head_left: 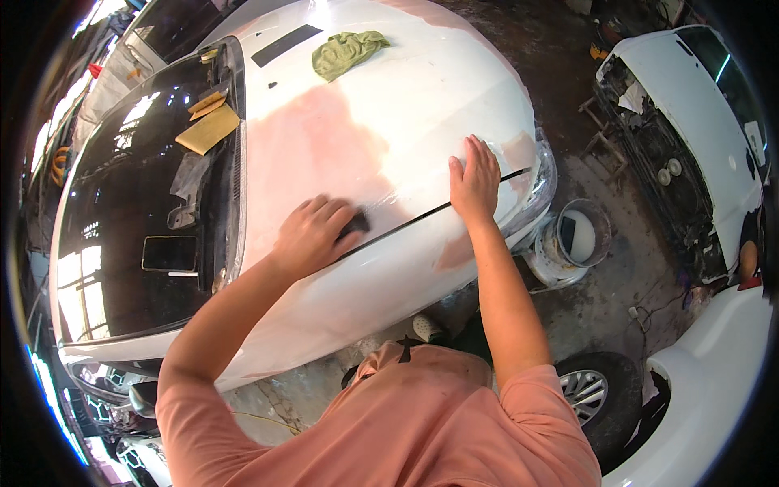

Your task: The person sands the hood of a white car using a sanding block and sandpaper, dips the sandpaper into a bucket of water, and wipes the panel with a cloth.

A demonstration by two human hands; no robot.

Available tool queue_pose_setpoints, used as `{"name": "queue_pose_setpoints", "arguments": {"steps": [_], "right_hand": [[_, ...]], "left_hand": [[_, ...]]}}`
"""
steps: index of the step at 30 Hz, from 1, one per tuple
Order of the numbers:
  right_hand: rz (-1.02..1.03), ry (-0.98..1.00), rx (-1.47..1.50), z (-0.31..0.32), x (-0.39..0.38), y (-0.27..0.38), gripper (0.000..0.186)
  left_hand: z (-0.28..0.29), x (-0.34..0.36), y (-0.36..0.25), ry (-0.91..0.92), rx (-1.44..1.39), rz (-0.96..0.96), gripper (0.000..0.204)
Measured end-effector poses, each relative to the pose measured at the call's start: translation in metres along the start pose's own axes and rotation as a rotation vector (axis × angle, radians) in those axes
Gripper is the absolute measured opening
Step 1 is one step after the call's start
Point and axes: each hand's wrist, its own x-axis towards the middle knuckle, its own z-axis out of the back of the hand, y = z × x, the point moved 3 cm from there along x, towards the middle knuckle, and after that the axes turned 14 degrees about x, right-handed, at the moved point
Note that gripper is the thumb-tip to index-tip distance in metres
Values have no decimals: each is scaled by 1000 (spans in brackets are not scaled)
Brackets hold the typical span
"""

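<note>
My left hand has its fingers curled over a small black sanding pad, pressed to the white car hood near the seam along the hood's near edge. The fingers blur slightly, and part of the pad is hidden under them. Further right, my right hand rests on the hood with fingers stretched out and nothing in it. A dull pink patch spreads over the paint beyond my left hand. At the far side lie a crumpled green cloth and a flat dark strip.
Yellowish sheets and a phone lie by the windshield. A bucket of cloudy liquid stands beside the front bumper. To the right are a loose wheel, a white body panel and another partly stripped white car.
</note>
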Motion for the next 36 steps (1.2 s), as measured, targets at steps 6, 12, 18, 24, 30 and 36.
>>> {"name": "queue_pose_setpoints", "arguments": {"steps": [6,12,18,24,30,36], "right_hand": [[19,5,25,-1,0,-1,55],[6,-17,19,2,1,0,55],[22,7,38,-3,-1,3,54],[7,-1,9,3,2,-5,54],[48,1,44,1,0,3,50],[45,6,30,-1,-4,-3,50]], "left_hand": [[-36,70,-6,-24,-14,10,36],[-3,-14,-2,40,-1,59,39],[-41,91,-6,-14,3,36,36],[-7,0,-7,-9,16,40,37],[-51,97,-14,-30,72,-5,37],[-26,190,-14,-128,-102,140,37]]}}
